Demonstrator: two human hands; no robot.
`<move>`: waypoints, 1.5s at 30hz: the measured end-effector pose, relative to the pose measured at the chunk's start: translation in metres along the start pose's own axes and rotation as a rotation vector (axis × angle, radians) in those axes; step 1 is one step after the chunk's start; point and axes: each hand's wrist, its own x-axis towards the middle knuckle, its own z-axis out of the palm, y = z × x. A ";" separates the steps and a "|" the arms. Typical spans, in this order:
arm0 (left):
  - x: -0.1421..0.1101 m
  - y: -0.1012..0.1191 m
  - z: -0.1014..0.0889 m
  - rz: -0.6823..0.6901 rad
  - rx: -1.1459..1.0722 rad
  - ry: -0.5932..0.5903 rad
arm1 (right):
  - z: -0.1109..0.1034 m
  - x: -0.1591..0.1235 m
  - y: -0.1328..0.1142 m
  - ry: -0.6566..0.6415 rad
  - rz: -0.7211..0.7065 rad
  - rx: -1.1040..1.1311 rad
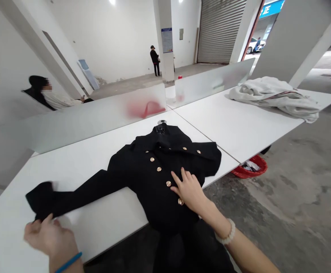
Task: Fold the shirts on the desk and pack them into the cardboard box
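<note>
Left hand [50,235]: fingertips pinched on cloth at the cuff end of the left sleeve [91,185]; blue band [68,262] at the wrist. The grip at the very end probably accounts for the sleeve lying drawn out to the left.
White table [105,216]: under the garment; its flat top lets the cloth spread.
Seated person [60,99]: far left, beyond the frosted partition [97,121], which appears to divide facing work places.
Black jacket [145,182]: centre of the near table, collar to the far side, lower part towards the near edge, where its hem is hard to tell from other black cloth.
Gold buttons [159,169]: down the front, face up.
Standing person [155,60]: far off, beside the pillar.
Right hand [189,189]: fingers spread wide, laid on the jacket front beside the buttons, nothing gripped; apparently to steady the body against the pull at the cuff. White band [228,232] at the wrist.
Red-lined bin [241,173]: on the floor by the right table edge, light scraps inside; likely placed within easy reach.
White cloth [268,93]: heaped far right, well apart from the jacket.
</note>
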 end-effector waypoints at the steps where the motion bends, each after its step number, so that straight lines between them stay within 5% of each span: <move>1: -0.008 0.000 -0.011 0.034 0.033 0.037 | -0.004 -0.006 -0.009 -0.023 -0.039 0.005; 3: -0.032 0.004 -0.023 0.111 0.109 -0.050 | -0.015 -0.016 -0.026 -0.055 -0.154 0.050; 7: -0.087 0.006 -0.013 0.254 0.385 -0.665 | -0.043 -0.017 -0.032 -0.096 -0.434 0.344; 10: -0.115 -0.007 0.001 0.506 0.593 -0.922 | -0.051 -0.002 -0.010 -0.015 -0.343 0.451; 14: -0.126 -0.027 0.007 0.731 0.781 -0.911 | -0.020 0.012 0.026 0.065 -0.071 0.220; 20: -0.117 -0.035 0.030 0.931 0.925 -0.849 | 0.030 0.032 0.026 0.041 -0.030 0.080; 27: -0.091 -0.012 0.103 1.036 1.014 -0.850 | -0.012 0.123 0.018 -0.277 -0.086 0.068; 32: -0.087 0.011 0.139 1.140 0.841 -0.892 | -0.034 0.183 -0.004 -0.117 -0.190 0.148; 41: -0.088 -0.013 0.143 1.065 0.721 -1.076 | 0.004 0.248 -0.042 0.084 -0.111 0.200; 45: -0.085 -0.011 0.140 1.035 0.724 -1.108 | -0.005 0.267 -0.034 0.118 -0.094 0.262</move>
